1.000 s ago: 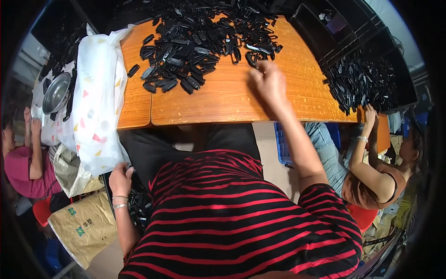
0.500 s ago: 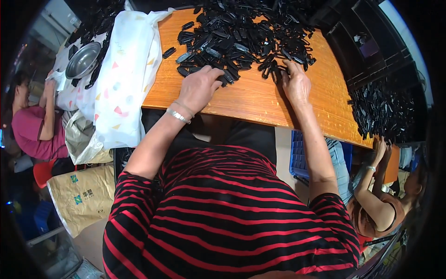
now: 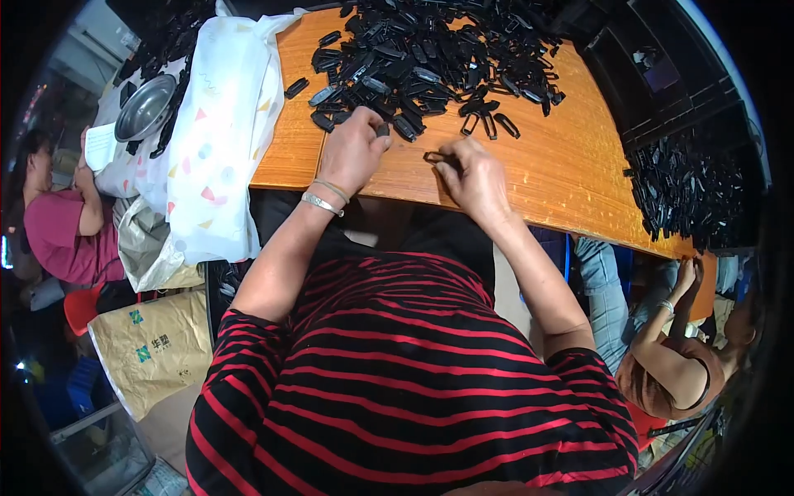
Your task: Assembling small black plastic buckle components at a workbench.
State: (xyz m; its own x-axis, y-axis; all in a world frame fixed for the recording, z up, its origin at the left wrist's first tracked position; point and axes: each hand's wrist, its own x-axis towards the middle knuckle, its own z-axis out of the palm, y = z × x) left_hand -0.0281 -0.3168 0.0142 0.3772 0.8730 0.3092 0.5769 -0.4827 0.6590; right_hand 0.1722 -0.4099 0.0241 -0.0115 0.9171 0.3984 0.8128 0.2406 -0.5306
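Head view, and it's two hands at work! At 11 o'clock the left hand (image 3: 356, 153) has thumb and fingers closed round a stubby black piece (image 3: 382, 131), right at the near edge of the pile of black plastic parts (image 3: 426, 58) that fills 12 o'clock. Just past 1, the right hand (image 3: 471, 175) pinches an oblong black frame (image 3: 432, 157) by one end, over the wooden table (image 3: 571, 165); a few loose frames (image 3: 490, 124) lie just beyond its knuckles.

To the containers! Between 2 and 3, a ribbed black crate (image 3: 686, 97), dark inside, and below it a heap of slim black parts (image 3: 682, 194) reaching onto the tabletop; how much sits inside a crate, can't tell. A co-worker's hand (image 3: 685, 277) is near that heap at 3. Over at 10, a round metal bowl (image 3: 145, 107) sits tilted, shiny inside showing, beside a white patterned plastic sheet (image 3: 219, 140). Down at 8, a tan paper sack (image 3: 157, 351), contents hidden, with a crumpled pale sack (image 3: 145, 248) up towards 9.
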